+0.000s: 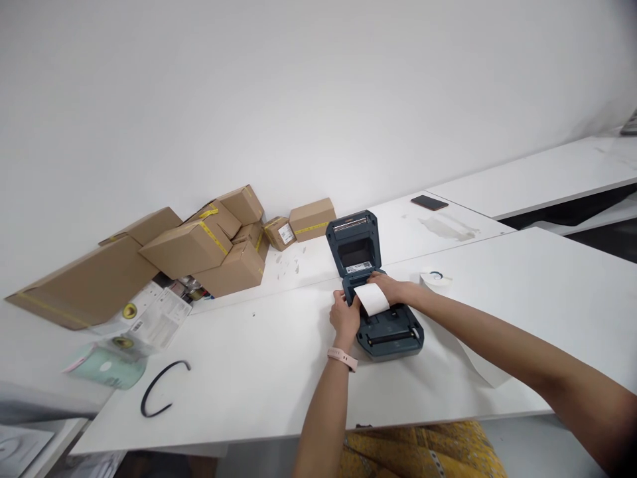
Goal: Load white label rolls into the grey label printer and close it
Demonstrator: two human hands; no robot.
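Note:
A dark blue-grey label printer (393,338) stands on the white table with its lid (354,244) swung up. Inside its bay sits a roll of white label paper (373,299), between my two hands. My left hand (345,315), with a pink band on the wrist, closes on the printer's left side, its thumb by the roll's left end. From the right my right hand (387,287) reaches into the bay, fingers bent at the roll's far right edge. Parts of both hands' fingers are hidden by the printer and the roll.
Cardboard boxes (184,249) are piled at the back left. A black headband (159,392) and a mint-green pouch (107,365) lie on the left. Right of the printer are another white roll (435,280) with a loose strip, and a phone (429,202) farther back.

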